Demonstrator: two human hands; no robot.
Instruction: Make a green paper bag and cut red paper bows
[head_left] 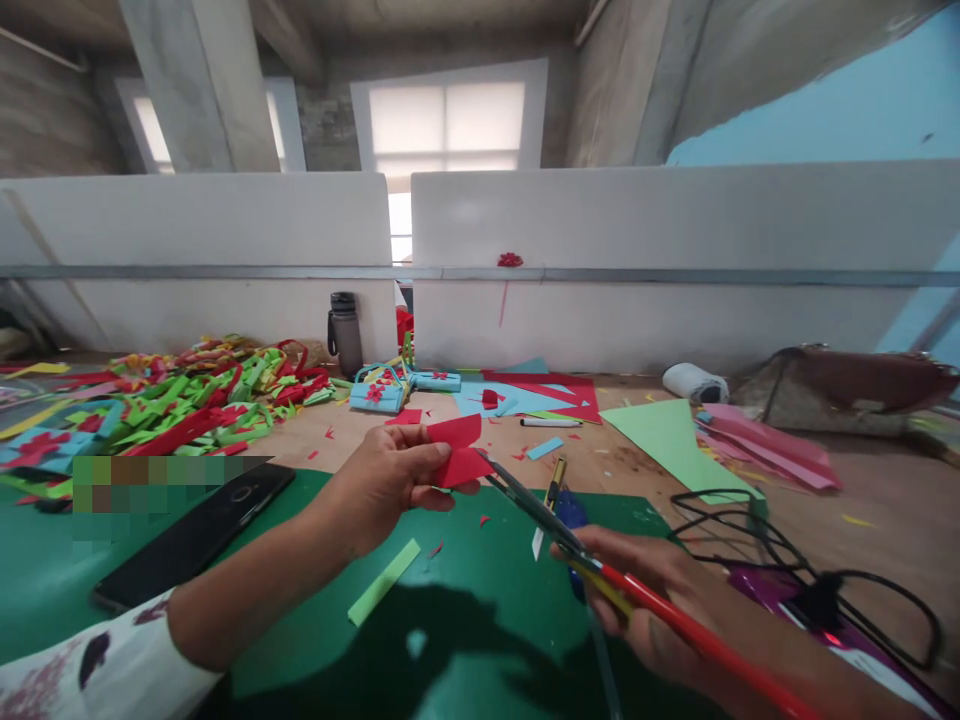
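Between the thumb and fingers of my left hand point(397, 475) is a small folded piece of red paper point(459, 455), held above the green cutting mat point(300, 590). My right hand point(645, 590) grips a pair of scissors point(536, 510) with a red and yellow handle. The blade tips point left and reach the lower right edge of the red paper. Under the hands, a light green paper strip point(384, 582) and tiny red scraps lie on the mat. Near the scissors are a yellow craft knife point(556, 482) and a blue object point(572, 510), partly hidden.
A black phone point(199, 530) lies on the left, before a heap of paper strips point(195, 395). A dark bottle point(344, 335) stands behind small blue paper bags point(377, 392). Green paper point(667, 440), black cable point(720, 530) and a handbag point(847, 385) occupy the right.
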